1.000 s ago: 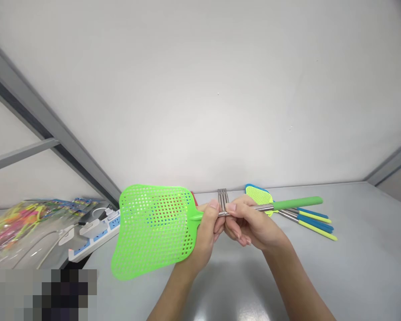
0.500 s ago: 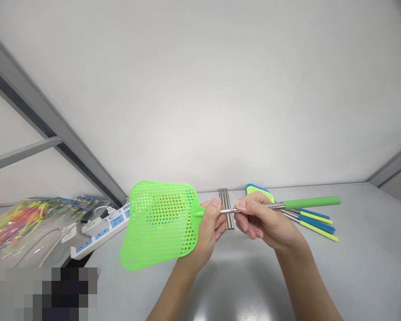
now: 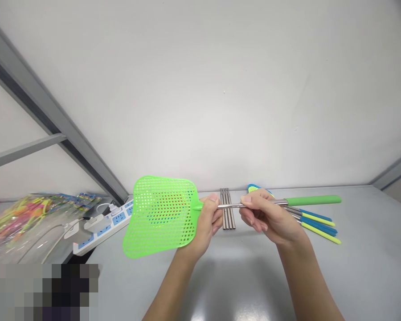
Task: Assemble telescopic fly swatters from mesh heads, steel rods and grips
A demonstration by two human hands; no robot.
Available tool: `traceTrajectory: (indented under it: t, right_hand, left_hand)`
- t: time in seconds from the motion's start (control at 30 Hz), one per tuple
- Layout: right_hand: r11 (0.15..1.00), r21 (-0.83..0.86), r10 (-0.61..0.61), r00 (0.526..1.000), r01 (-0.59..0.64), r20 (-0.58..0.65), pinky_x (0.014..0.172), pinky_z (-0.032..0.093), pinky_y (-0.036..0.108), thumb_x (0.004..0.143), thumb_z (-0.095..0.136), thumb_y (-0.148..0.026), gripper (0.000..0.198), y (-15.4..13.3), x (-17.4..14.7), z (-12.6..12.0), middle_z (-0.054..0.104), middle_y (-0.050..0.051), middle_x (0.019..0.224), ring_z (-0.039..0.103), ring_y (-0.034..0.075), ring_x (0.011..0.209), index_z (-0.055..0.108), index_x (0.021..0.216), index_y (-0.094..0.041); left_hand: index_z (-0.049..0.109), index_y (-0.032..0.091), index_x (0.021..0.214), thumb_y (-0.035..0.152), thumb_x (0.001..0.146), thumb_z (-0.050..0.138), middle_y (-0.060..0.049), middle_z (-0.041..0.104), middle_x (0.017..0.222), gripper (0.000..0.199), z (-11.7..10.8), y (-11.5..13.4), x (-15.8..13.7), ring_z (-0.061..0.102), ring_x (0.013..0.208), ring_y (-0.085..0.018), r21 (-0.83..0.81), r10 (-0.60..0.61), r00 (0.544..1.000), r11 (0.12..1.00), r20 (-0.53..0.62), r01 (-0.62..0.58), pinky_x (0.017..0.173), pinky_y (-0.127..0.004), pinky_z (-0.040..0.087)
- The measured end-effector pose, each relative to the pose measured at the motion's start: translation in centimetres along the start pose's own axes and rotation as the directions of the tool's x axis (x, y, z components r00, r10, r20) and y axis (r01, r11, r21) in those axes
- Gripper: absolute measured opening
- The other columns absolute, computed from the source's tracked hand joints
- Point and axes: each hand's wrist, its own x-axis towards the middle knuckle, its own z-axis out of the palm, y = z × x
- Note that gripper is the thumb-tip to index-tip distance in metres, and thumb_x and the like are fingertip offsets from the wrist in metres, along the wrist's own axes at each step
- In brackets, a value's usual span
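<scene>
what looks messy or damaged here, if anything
Only the plastic bags at the far left stand out: they lie in a loose jumble, unlike the neat row of rods. The green swatter shows no clear damage, and I see no spill.

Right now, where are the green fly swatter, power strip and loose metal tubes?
Green fly swatter (image 3: 163, 216): head camera, centre of mesh paddle.
Power strip (image 3: 104, 230): head camera, socket face.
Loose metal tubes (image 3: 230, 218): head camera, lower half.

One green swatter (image 3: 163, 216). On swatter: one left hand (image 3: 207, 218), one right hand (image 3: 274, 218). Behind swatter: four metal rods (image 3: 227, 218). Beneath swatter's right end: two yellow grips (image 3: 321, 233), at least two blue grips (image 3: 321, 226). Left of swatter: one power strip (image 3: 104, 232), bagged goods (image 3: 30, 218) too jumbled to count.
</scene>
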Motion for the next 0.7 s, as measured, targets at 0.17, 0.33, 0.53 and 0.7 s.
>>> traceTrajectory:
  t: [0.17,0.33,0.53,0.7]
  right_hand:
    - [1.000,-0.014,0.003,1.000,-0.004,-0.027,0.035,0.012,0.023,0.074,0.047,-0.027,0.037,-0.04,-0.05,-0.15,0.035,-0.004,0.029,0.026,0.004,0.029,0.049,0.041,-0.013]
    - [1.000,-0.011,0.003,0.999,-0.003,-0.034,0.036,0.013,0.023,0.074,0.048,-0.028,0.037,-0.17,-0.09,-0.11,0.036,-0.004,0.030,0.027,0.004,0.030,0.049,0.040,-0.013]
    - [1.000,-0.021,-0.004,0.999,0.003,-0.051,0.037,0.013,0.024,0.074,0.048,-0.027,0.038,-0.26,-0.23,-0.25,0.034,-0.004,0.029,0.023,0.004,0.029,0.049,0.038,-0.014]
    - [0.999,-0.044,-0.017,0.999,0.015,-0.052,0.038,0.012,0.024,0.074,0.047,-0.027,0.038,-0.37,-0.41,-0.50,0.033,-0.004,0.029,0.024,0.005,0.030,0.048,0.039,-0.014]
  left_hand:
    - [0.021,0.018,0.045,0.044,0.078,0.036,0.007,0.017,0.037,0.045,-0.23,0.13,-0.02,0.020,0.033,-0.004,0.034,0.000,1.000,0.999,-0.024,0.001,0.035,-0.020,0.015]
    - [0.021,0.018,0.045,0.045,0.078,0.037,0.007,0.016,0.038,0.045,-0.39,0.29,-0.05,0.019,0.034,-0.004,0.021,0.000,1.000,1.000,-0.021,0.000,0.035,-0.020,0.014]
    - [0.020,0.019,0.045,0.046,0.076,0.040,0.007,0.016,0.039,0.046,-0.63,0.50,-0.11,0.019,0.034,-0.004,0.003,0.023,0.999,1.000,-0.040,-0.023,0.035,-0.021,0.014]
    - [0.020,0.018,0.044,0.046,0.076,0.039,0.007,0.014,0.039,0.046,-1.03,0.53,-0.09,0.018,0.033,-0.004,0.007,0.025,0.999,1.000,-0.029,-0.024,0.035,-0.022,0.013]
